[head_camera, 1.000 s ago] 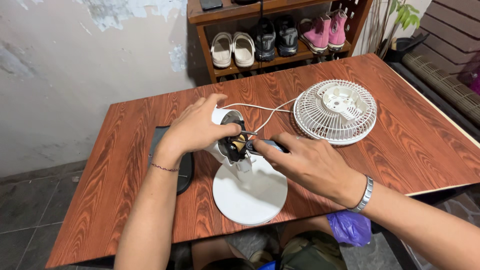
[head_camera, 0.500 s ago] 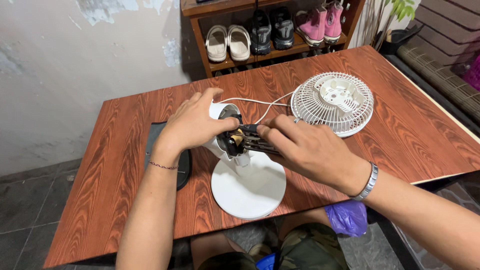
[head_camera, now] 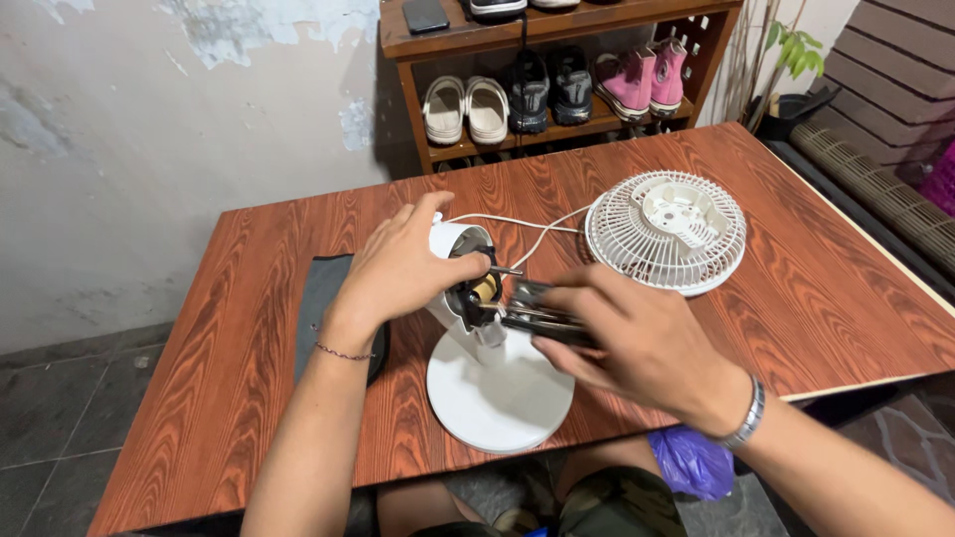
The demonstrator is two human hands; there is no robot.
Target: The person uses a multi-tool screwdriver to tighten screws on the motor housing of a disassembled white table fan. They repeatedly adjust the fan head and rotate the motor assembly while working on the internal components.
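Observation:
A white fan body stands on its round white base [head_camera: 497, 398] near the front edge of a wooden table [head_camera: 249, 398]. My left hand [head_camera: 403, 268] grips the white motor housing [head_camera: 453, 244], whose open motor with a metal shaft faces right. My right hand [head_camera: 632, 338] holds dark pliers [head_camera: 532, 310] just right of the motor, jaws pointing at it. A white cord [head_camera: 517, 224] runs from the housing toward the back.
A white round fan grille [head_camera: 665, 231] lies flat on the table to the right. A dark flat pad [head_camera: 323, 298] lies left of the fan, under my left wrist. Behind the table stands a wooden shoe rack [head_camera: 557, 40] with several shoes. A purple bag [head_camera: 691, 462] hangs below the table edge.
My right hand has drawn back to the right from the motor, pliers in it. The left hand keeps its hold on the housing.

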